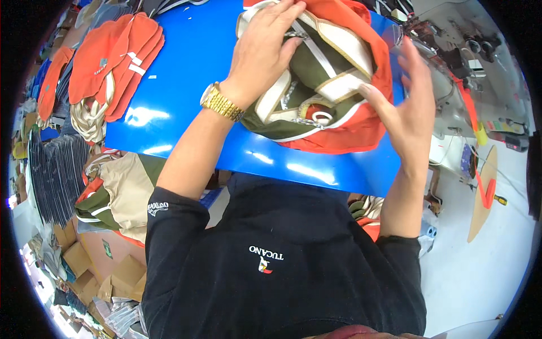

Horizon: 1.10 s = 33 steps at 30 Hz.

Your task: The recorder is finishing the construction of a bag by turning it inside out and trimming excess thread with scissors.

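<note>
Resting on the blue surface [192, 73], the orange-and-green bag [323, 79] sits at upper centre; the left hand [262, 51] touches its rim, grip unclear, and the right hand [407, 110] spreads thumb and fingers apart beside it.

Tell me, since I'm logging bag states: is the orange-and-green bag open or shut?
Open. The bag gapes between the left hand and right hand, with its green inside showing.
</note>
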Motion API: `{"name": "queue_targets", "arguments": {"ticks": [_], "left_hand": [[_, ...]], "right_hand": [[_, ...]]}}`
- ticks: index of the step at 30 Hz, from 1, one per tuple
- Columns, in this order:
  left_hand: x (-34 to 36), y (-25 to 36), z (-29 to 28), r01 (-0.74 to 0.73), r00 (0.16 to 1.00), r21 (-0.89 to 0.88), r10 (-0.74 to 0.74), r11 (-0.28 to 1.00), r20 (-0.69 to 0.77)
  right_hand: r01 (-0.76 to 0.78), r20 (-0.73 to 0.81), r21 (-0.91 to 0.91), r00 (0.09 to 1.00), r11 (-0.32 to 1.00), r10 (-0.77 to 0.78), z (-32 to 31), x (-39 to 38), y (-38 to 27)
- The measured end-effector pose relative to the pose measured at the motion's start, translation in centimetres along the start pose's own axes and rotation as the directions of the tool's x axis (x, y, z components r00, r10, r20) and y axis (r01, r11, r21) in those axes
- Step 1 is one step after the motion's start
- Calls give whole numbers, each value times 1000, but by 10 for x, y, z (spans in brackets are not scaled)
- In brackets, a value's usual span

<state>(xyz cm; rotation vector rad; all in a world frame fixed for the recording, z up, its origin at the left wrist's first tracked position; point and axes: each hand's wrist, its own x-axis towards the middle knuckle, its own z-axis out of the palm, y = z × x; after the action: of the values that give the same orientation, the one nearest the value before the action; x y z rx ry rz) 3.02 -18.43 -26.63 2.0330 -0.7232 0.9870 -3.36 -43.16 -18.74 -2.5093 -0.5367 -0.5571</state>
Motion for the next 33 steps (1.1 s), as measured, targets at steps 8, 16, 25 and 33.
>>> {"name": "queue_targets", "arguments": {"ticks": [8,16,25,33], "left_hand": [[4,4,4,246,965,-114,-232,963,120],[-79,25,-50,584,812,-117,-578,803,81],[-100,96,-23,340,866,6,-315,941,389],[-126,92,-9,391,876,38,-385,920,290]], "right_hand": [[90,67,-89,994,992,-85,69,64,25],[-426,195,525,903,737,383,71,47,70],[-541,80,625,761,563,643,67,19,73],[-377,33,876,670,301,742,73,-30,62]]}}
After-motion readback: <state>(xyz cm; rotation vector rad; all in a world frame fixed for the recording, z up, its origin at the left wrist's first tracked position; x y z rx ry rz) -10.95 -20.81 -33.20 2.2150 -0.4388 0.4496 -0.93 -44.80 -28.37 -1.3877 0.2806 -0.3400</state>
